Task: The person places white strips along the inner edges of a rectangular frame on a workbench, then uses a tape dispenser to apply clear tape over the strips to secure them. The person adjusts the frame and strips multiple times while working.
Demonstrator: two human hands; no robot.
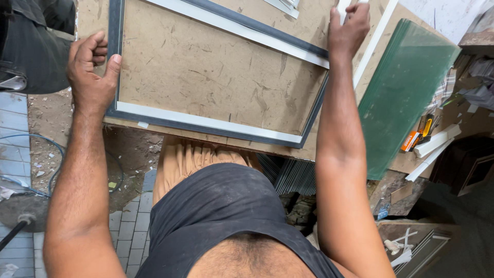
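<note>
On the scuffed brown desk [216, 77], a grey-and-white frame [206, 126] lies lengthwise between both hands, left hand [90, 72] fingers curled gripping its left rail, right hand [349, 32] pinching its far corner.

A rectangular frame [216, 126], dark grey outside with a white inner strip, lies flat on the scratched brown board [206, 67], its near rail along the board's front edge, skewed slightly.
</note>
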